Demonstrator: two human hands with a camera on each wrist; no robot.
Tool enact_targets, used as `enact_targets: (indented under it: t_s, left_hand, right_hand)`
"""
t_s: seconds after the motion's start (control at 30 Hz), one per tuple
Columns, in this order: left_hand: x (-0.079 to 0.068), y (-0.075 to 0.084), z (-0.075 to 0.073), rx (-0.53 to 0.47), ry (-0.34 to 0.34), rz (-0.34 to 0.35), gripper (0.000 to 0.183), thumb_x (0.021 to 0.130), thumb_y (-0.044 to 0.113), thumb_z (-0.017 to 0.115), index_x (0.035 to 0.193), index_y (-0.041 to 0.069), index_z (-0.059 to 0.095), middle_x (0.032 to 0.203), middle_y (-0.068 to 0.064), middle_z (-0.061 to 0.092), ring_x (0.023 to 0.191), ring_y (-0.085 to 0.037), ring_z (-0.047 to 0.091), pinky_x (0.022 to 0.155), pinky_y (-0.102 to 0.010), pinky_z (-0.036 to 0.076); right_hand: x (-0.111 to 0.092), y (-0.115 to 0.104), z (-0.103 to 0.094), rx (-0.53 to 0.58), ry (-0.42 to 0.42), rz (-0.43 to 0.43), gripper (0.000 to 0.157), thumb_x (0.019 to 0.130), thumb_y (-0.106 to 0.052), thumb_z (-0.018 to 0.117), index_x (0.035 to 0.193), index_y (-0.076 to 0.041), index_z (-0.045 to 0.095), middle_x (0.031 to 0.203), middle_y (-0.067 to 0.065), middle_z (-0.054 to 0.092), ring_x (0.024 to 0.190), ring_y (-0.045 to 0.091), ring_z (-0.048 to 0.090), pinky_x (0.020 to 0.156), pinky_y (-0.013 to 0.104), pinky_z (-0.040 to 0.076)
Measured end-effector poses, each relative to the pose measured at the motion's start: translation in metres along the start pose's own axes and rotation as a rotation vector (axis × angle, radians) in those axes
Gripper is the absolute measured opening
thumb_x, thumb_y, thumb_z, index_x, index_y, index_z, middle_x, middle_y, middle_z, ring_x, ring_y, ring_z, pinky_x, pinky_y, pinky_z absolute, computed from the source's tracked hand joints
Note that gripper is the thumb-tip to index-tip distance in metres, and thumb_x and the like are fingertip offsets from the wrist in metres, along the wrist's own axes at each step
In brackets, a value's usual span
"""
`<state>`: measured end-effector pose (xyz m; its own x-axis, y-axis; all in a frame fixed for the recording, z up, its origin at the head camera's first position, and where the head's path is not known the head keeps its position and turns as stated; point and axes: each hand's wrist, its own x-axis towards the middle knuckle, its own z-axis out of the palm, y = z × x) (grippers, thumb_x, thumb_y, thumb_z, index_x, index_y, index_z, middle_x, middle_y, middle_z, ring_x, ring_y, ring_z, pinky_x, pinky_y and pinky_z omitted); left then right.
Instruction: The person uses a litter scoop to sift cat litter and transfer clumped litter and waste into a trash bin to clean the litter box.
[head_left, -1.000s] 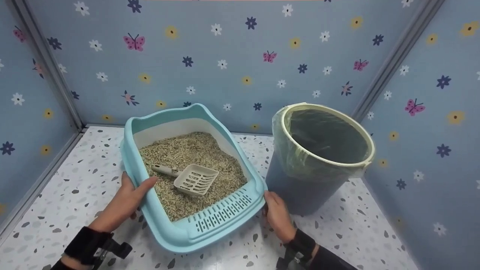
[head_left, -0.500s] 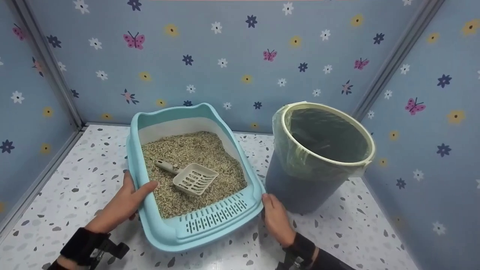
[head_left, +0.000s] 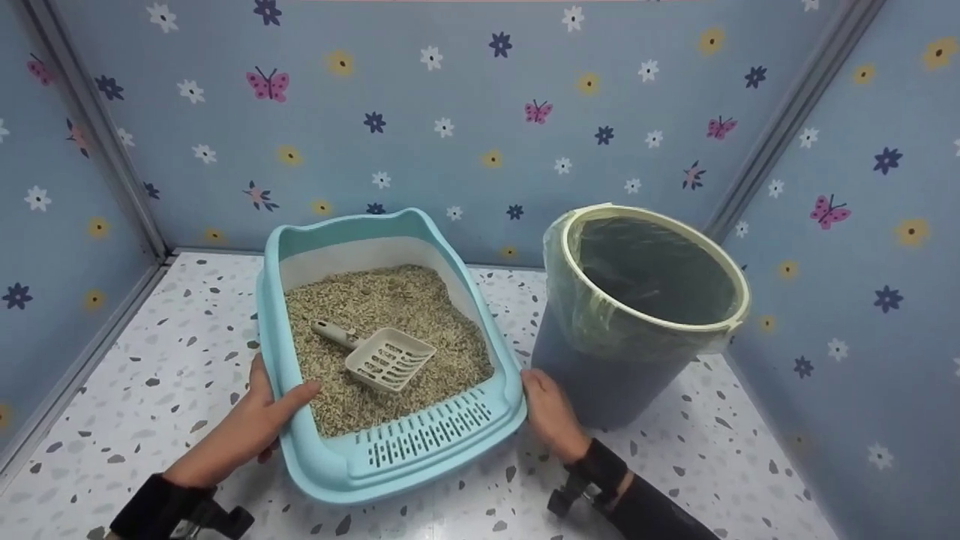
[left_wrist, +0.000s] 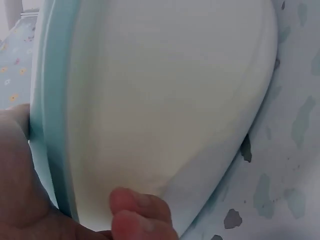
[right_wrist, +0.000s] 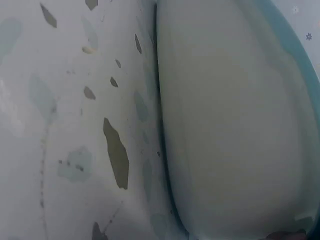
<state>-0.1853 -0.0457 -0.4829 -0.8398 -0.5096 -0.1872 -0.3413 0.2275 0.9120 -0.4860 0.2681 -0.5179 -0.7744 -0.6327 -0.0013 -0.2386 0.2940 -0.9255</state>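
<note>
A light blue litter box [head_left: 491, 330] with a white base stands on the speckled surface, turned at an angle. Beige cat litter [head_left: 390, 289] covers its floor, and a slotted litter scoop [head_left: 390, 360] lies on top, handle to the left. My left hand [head_left: 251, 420] grips the left side, thumb over the rim, fingers under it against the white wall. At the front right corner my right hand [head_left: 553, 416] holds the rim from outside. In the left wrist view, curled fingertips [left_wrist: 140, 210] show beside the white wall. Most of the right hand falls outside the right wrist view.
Close to the right of the box stands a grey-blue trash bin [head_left: 592, 382] with a cream ring and a translucent yellowish liner [head_left: 592, 307]. Flower-patterned walls [head_left: 450, 97] enclose the back and both sides of the speckled surface [head_left: 161, 352].
The litter box has turned slightly clockwise, its back end moving right and its front end left. Both hands have moved with it, and the scoop has swung a little. The bin stays put.
</note>
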Motion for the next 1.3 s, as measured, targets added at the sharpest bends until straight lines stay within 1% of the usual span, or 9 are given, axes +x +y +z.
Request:
enact_targets:
  t_s: [0.3, 0.47, 0.53, 0.57, 0.7, 0.8, 0.97, 1.07, 1.3]
  left_hand:
    - [0.015, -0.008, -0.019, -0.045, -0.072, 0.049, 0.110, 0.115, 0.043, 0.063, 0.171, 0.027, -0.030, 0.109, -0.029, 0.062, 0.059, -0.025, 0.064, 0.045, -0.031, 0.046]
    - [0.013, -0.010, -0.016, 0.005, -0.047, 0.074, 0.109, 0.116, 0.045, 0.060, 0.171, 0.022, -0.031, 0.153, -0.051, 0.033, 0.083, -0.036, 0.074, 0.058, -0.037, 0.060]
    - [0.008, -0.010, -0.011, 0.021, -0.046, 0.079, 0.110, 0.116, 0.046, 0.059, 0.171, 0.019, -0.032, 0.166, -0.051, 0.011, 0.117, -0.051, 0.070, 0.094, -0.050, 0.065]
    - [0.005, -0.011, -0.009, 0.014, -0.044, 0.076, 0.110, 0.116, 0.046, 0.060, 0.171, 0.019, -0.031, 0.166, -0.051, 0.014, 0.107, -0.053, 0.071, 0.086, -0.056, 0.065]
    - [0.001, -0.012, -0.004, 0.012, -0.065, 0.104, 0.111, 0.116, 0.043, 0.061, 0.171, 0.016, -0.032, 0.174, -0.043, -0.014, 0.156, -0.064, 0.026, 0.129, -0.073, 0.022]
    - [0.003, -0.011, -0.011, 0.010, -0.089, 0.114, 0.110, 0.116, 0.042, 0.060, 0.171, 0.019, -0.033, 0.175, -0.043, -0.009, 0.152, -0.061, 0.037, 0.130, -0.072, 0.019]
    - [0.013, -0.011, -0.027, -0.034, -0.161, 0.109, 0.106, 0.117, 0.038, 0.058, 0.171, 0.024, -0.033, 0.171, -0.048, 0.004, 0.107, -0.043, 0.076, 0.108, -0.051, 0.058]
    - [0.017, -0.011, -0.030, -0.051, -0.183, 0.122, 0.102, 0.118, 0.037, 0.056, 0.172, 0.025, -0.030, 0.173, -0.046, -0.002, 0.113, -0.045, 0.074, 0.102, -0.047, 0.061]
    - [0.005, -0.010, -0.014, -0.007, -0.121, 0.127, 0.107, 0.116, 0.038, 0.062, 0.174, 0.019, -0.026, 0.178, -0.036, -0.018, 0.158, -0.061, 0.026, 0.130, -0.072, 0.015]
  right_hand:
    - [-0.035, -0.002, -0.004, -0.073, -0.092, -0.103, 0.037, 0.124, -0.029, 0.041, 0.120, -0.004, 0.068, 0.086, 0.000, 0.052, 0.082, 0.017, 0.053, 0.076, 0.033, 0.047]
    - [-0.017, -0.002, -0.006, -0.029, -0.121, -0.073, 0.039, 0.122, -0.030, 0.042, 0.116, -0.002, 0.069, 0.086, 0.001, 0.056, 0.078, 0.017, 0.055, 0.073, 0.031, 0.048]
    - [-0.002, 0.003, -0.004, -0.022, -0.104, -0.055, 0.041, 0.121, -0.033, 0.043, 0.118, -0.003, 0.071, 0.090, 0.003, 0.060, 0.083, 0.018, 0.058, 0.079, 0.032, 0.050]
    - [0.004, 0.006, -0.003, -0.025, -0.096, -0.053, 0.042, 0.121, -0.034, 0.043, 0.119, -0.004, 0.072, 0.092, 0.004, 0.061, 0.087, 0.018, 0.060, 0.083, 0.034, 0.052]
    - [0.015, 0.018, 0.000, -0.050, -0.060, -0.073, 0.042, 0.120, -0.036, 0.044, 0.123, -0.007, 0.074, 0.100, 0.006, 0.067, 0.101, 0.022, 0.066, 0.100, 0.042, 0.055]
    - [0.005, 0.011, 0.000, -0.096, -0.049, -0.121, 0.043, 0.121, -0.035, 0.043, 0.127, -0.004, 0.073, 0.106, 0.007, 0.071, 0.108, 0.024, 0.068, 0.106, 0.049, 0.056]
    - [-0.021, -0.006, 0.002, -0.158, -0.067, -0.141, 0.039, 0.123, -0.031, 0.041, 0.118, -0.003, 0.068, 0.099, 0.005, 0.062, 0.103, 0.023, 0.063, 0.102, 0.050, 0.055]
    - [-0.029, -0.007, 0.000, -0.142, -0.098, -0.129, 0.037, 0.123, -0.030, 0.041, 0.116, -0.004, 0.066, 0.096, 0.004, 0.057, 0.100, 0.021, 0.059, 0.097, 0.043, 0.053]
    - [0.005, 0.019, -0.002, -0.018, -0.127, -0.091, 0.046, 0.122, -0.039, 0.044, 0.127, -0.004, 0.073, 0.104, 0.007, 0.067, 0.101, 0.020, 0.063, 0.093, 0.035, 0.052]
